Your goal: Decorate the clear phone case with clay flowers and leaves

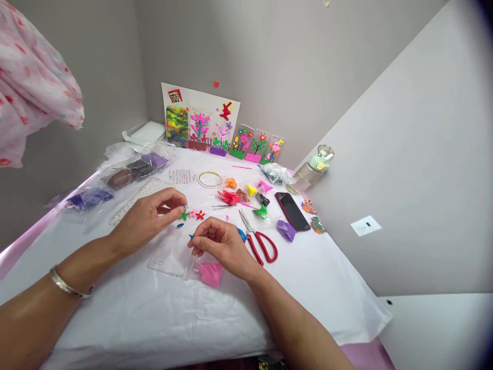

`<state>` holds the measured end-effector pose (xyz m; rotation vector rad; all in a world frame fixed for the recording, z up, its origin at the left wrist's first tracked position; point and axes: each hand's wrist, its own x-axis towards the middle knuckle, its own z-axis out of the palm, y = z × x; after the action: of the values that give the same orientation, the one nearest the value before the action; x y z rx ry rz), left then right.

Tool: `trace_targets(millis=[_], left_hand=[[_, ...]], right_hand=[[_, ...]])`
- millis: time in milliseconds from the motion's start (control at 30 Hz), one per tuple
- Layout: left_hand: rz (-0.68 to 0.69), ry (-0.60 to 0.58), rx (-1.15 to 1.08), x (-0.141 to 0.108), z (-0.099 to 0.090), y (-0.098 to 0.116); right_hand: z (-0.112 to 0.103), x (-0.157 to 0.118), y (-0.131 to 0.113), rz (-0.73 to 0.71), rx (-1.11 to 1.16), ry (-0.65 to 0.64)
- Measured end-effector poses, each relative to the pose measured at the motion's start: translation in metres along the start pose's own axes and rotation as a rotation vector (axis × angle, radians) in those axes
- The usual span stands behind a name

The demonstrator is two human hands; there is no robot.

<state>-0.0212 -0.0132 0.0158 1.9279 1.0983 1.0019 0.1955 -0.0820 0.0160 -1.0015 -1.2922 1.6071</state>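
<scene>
My left hand (148,218) reaches over the white-covered table (154,318), its fingertips curled together just beside a small green clay flower (184,215). Whether they hold anything is hidden. Pink and red clay flowers (196,214) lie to the right of it, and a small blue clay piece (179,225) lies just below. My right hand (219,244) pinches a tiny blue clay bit (190,236) between thumb and finger. It hovers over a transparent phone case (165,254), beside a bag of pink clay (210,272).
Red-handled scissors (258,239), a black smartphone (291,210) and bagged clay lumps (231,195) lie to the right. Decorated phone cases (256,144) and a painted board (200,115) stand at the back. A water bottle (311,169) stands at the far corner, and pink patterned cloth (26,77) hangs upper left.
</scene>
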Motion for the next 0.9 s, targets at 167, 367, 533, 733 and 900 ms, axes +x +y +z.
trace_targets(millis=[167,367,533,733,900], left_hand=[[-0.09,-0.152,-0.067,0.009,-0.021,-0.009],[-0.03,-0.296,0.007,0.01,-0.025,-0.018],[-0.095,-0.275,-0.046,0.011,-0.024,-0.015],[-0.093,-0.239,-0.072,0.012,-0.024,-0.015],[-0.037,-0.196,0.081,0.01,-0.025,-0.011]], right_hand=[[-0.007,0.006,0.004,-0.027,-0.006,0.094],[-0.01,0.007,0.002,-0.013,-0.021,0.118],[-0.01,0.006,0.003,-0.01,0.003,0.108],[-0.012,0.008,0.007,-0.034,0.032,0.143],[-0.013,0.008,0.006,-0.013,0.017,0.109]])
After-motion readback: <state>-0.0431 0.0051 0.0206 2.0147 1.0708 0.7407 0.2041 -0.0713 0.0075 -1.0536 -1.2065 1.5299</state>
